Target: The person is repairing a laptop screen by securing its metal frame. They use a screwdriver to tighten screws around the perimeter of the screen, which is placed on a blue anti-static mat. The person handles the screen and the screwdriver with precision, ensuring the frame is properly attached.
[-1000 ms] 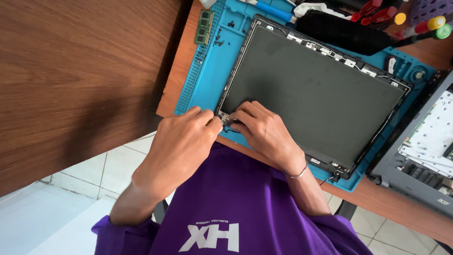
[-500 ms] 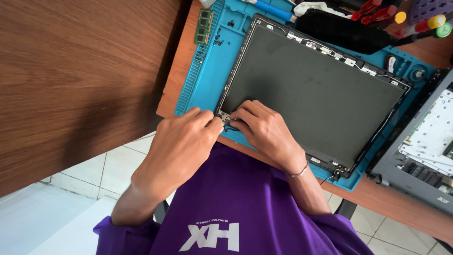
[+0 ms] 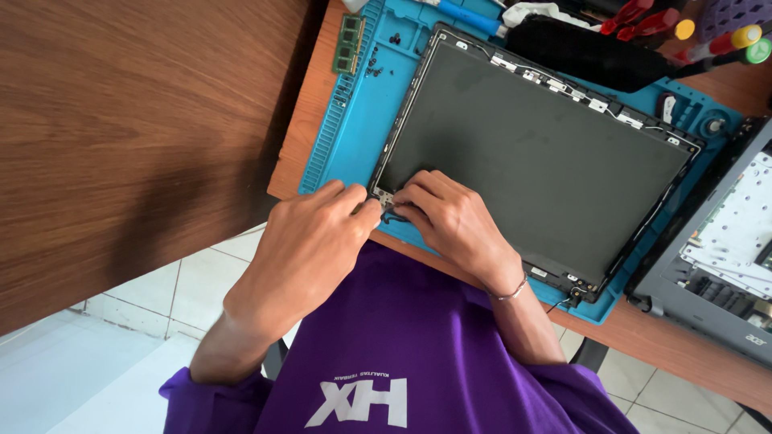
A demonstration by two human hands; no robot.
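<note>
1. White floor tiles [image 3: 104, 354] show at the lower left of the frame, below the edge of a brown wooden tabletop [image 3: 305, 137] that runs from the upper middle down to the lower right.
2. Beside it, a dark wood panel [image 3: 121, 120] fills the upper left of the frame.
3. On the tabletop lies a blue work mat [image 3: 354, 120], with a ribbed strip along its left edge and small trays near the top.
4. A laptop screen panel [image 3: 531, 161], dark grey and matte inside a black frame, lies flat on the mat and takes up the middle and upper right of the frame.
5. The left hand [image 3: 310, 237] sits at the lower left corner of the panel, fingers curled and pinched together at the corner hinge bracket [image 3: 384, 197]; what exactly they grip is too small to tell.
6. The right hand [image 3: 450, 217] rests on the panel's lower edge just beside the left, fingertips bent down and pressed onto the same corner, touching the frame; a thin bracelet [image 3: 511, 292] circles its wrist.
7. A green memory module [image 3: 349, 44] lies on the mat at the upper middle, with a few small black screws [image 3: 375, 68] just beside it.
8. A black pouch [image 3: 587, 52] and red-handled tools [image 3: 635, 14] sit above the panel at the top right.
9. A grey laptop base [image 3: 716, 273], opened up, lies at the right edge of the frame, off the mat.
10. A purple shirt [image 3: 402, 345] fills the bottom middle.
</note>
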